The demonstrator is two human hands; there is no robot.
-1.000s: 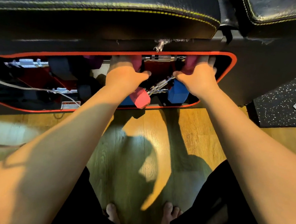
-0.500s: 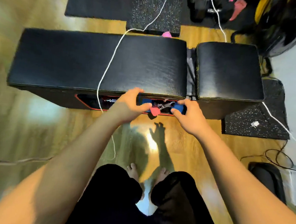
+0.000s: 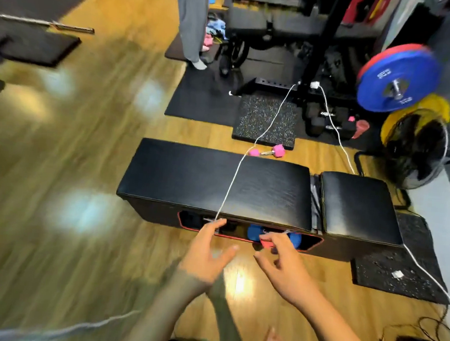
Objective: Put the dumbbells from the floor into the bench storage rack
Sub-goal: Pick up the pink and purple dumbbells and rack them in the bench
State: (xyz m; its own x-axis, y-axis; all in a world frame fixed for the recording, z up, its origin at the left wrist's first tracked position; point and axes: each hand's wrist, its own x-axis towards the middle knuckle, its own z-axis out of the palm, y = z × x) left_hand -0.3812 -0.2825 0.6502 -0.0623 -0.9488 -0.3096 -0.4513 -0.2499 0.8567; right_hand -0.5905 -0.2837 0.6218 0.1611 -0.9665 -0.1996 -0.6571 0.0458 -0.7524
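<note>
A black padded bench (image 3: 218,180) stands on the wooden floor, with a red-edged storage opening (image 3: 311,249) in its near side. Inside the opening I see a blue dumbbell (image 3: 254,232) and the end of a pink one (image 3: 266,244). Behind the bench a pink dumbbell (image 3: 267,151) lies on the floor. My left hand (image 3: 207,254) and my right hand (image 3: 284,262) hover just in front of the opening, both with fingers spread and holding nothing.
A white cable (image 3: 234,176) runs over the bench top. Speckled mats (image 3: 264,120) lie behind and to the right of the bench. A blue weight plate (image 3: 395,78), a fan (image 3: 417,149) and black dumbbells (image 3: 328,121) stand at the back right. Another person's leg (image 3: 190,21) is at the back.
Both hands have come out of the storage opening and let go of the dumbbells. The view has pulled back and up from the bench.
</note>
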